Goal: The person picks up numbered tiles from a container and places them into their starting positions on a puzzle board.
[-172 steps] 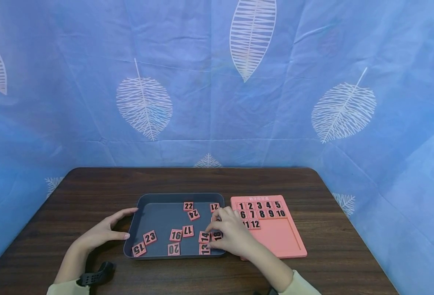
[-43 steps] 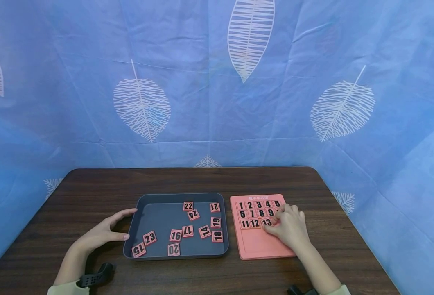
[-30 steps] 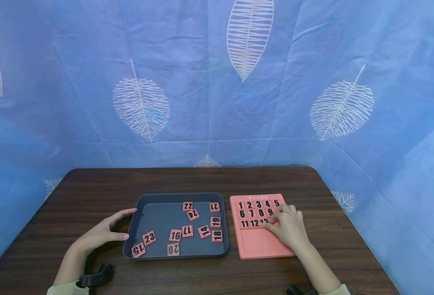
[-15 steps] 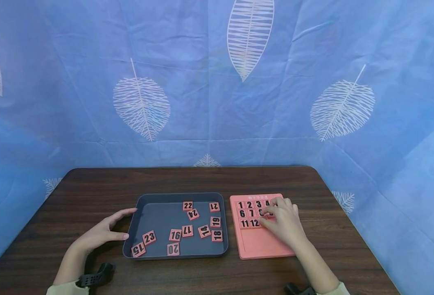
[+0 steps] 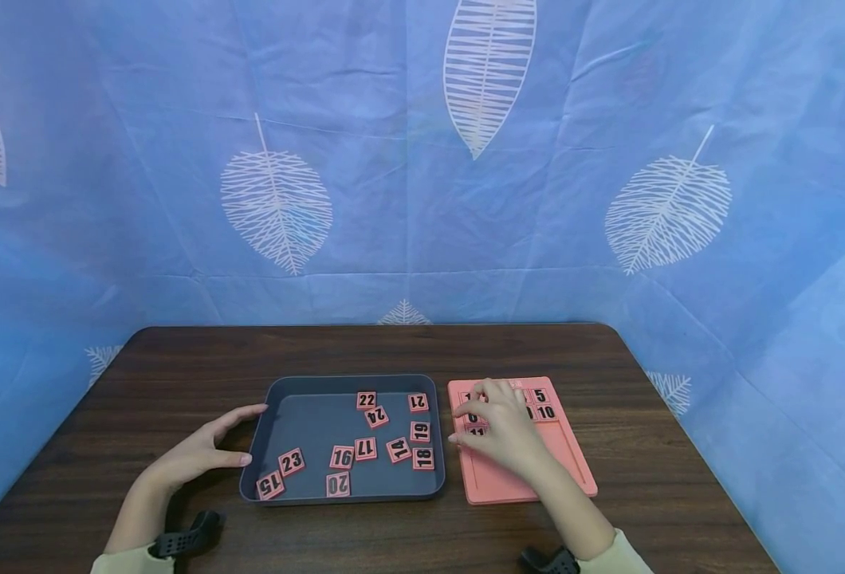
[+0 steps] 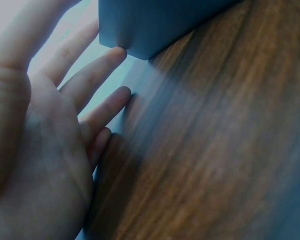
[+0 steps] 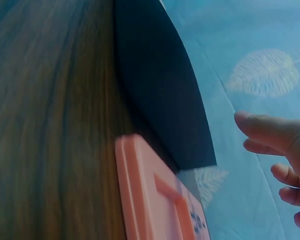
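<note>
Your left hand (image 5: 200, 452) lies at the left side of the dark tray (image 5: 300, 422), its fingers extended and its thumb spread well apart from the index finger. The fingertips touch the tray's outer wall without curling around it, as the left wrist view shows. Your right hand (image 5: 497, 426) is above the left part of the pink board (image 5: 559, 454), with thumb and index fingertips parted and the fingers loosely bent around empty space.

The board lies just right of the tray. At its far right you can read tile 5 (image 5: 540, 395), with tile 10 (image 5: 545, 412) on its near side; your hand covers much of the other numbers, and the board's near part is bare pink.

In the tray, tile 22 (image 5: 367, 401) and tile 24 (image 5: 375, 417) lie on the far side. Tile 21 (image 5: 418, 402), tile 19 (image 5: 420, 432) and tile 18 (image 5: 423, 458) run down the right side, with tile 14 (image 5: 398, 450) beside tile 18. Tile 17 (image 5: 366, 449), tile 16 (image 5: 341, 458) and tile 20 (image 5: 338, 485) sit near the middle. Tile 23 (image 5: 291, 462) and tile 15 (image 5: 270, 485) are at the near left. Beneath everything is a brown wooden table (image 5: 365, 542).
</note>
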Action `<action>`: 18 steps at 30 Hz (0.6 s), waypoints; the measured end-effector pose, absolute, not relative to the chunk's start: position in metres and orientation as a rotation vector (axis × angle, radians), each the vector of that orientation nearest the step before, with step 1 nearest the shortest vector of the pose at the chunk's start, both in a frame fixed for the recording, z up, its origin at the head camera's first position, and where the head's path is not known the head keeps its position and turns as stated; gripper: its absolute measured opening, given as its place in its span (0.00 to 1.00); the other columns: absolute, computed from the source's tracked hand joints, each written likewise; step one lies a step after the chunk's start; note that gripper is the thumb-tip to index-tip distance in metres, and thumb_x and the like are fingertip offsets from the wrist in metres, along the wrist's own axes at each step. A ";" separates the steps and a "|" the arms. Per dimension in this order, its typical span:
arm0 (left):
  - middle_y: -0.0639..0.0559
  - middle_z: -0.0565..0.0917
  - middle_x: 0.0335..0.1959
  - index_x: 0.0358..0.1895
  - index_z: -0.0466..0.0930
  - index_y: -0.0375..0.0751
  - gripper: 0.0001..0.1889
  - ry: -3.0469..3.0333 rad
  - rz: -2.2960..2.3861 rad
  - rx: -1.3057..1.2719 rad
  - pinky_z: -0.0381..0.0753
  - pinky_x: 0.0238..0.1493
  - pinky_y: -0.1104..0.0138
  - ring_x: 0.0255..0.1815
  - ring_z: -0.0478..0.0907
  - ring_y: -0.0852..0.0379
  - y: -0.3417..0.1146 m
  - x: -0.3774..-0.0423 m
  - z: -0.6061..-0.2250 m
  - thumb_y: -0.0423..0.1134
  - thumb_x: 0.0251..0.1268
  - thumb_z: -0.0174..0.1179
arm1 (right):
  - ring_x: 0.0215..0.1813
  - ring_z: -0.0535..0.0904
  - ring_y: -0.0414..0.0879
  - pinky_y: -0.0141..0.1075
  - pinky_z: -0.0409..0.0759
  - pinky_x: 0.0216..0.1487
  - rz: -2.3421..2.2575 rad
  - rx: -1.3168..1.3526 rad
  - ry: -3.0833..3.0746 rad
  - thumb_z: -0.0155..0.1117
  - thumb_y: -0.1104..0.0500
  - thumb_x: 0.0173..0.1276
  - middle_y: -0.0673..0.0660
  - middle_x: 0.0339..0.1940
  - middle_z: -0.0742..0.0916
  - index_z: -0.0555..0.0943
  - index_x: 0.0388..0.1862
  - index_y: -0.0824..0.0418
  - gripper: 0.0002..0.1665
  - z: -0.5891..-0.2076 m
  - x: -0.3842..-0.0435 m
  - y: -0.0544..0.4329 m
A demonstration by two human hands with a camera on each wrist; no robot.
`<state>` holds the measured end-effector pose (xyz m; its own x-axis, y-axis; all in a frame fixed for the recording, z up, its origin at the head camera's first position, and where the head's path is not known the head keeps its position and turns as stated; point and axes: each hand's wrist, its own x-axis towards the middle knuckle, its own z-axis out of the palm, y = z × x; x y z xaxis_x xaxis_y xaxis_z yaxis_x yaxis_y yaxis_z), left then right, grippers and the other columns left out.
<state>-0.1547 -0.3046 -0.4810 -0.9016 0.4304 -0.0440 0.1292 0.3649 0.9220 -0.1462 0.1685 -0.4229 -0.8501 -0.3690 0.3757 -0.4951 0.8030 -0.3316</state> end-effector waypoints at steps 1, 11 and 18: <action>0.33 0.52 0.73 0.73 0.59 0.42 0.36 2.351 1.552 0.500 0.50 0.57 0.29 0.71 0.42 0.28 -0.305 -0.155 -0.481 0.35 0.62 0.64 | 0.45 0.64 0.46 0.47 0.60 0.45 0.613 0.674 -2.709 0.80 0.45 0.47 0.44 0.38 0.72 0.88 0.36 0.47 0.17 -0.423 -0.146 0.165; 0.35 0.51 0.74 0.74 0.58 0.43 0.37 2.323 1.569 0.475 0.49 0.58 0.30 0.72 0.41 0.30 -0.306 -0.157 -0.481 0.36 0.63 0.63 | 0.41 0.59 0.44 0.43 0.55 0.40 0.616 0.876 -2.733 0.79 0.45 0.48 0.44 0.38 0.69 0.88 0.39 0.47 0.19 -0.432 -0.150 0.131; 0.33 0.50 0.74 0.74 0.58 0.43 0.36 2.334 1.554 0.495 0.50 0.57 0.30 0.71 0.41 0.28 -0.305 -0.156 -0.480 0.35 0.63 0.63 | 0.40 0.58 0.43 0.41 0.56 0.41 0.583 0.954 -2.740 0.79 0.44 0.47 0.45 0.39 0.71 0.88 0.39 0.48 0.19 -0.440 -0.152 0.115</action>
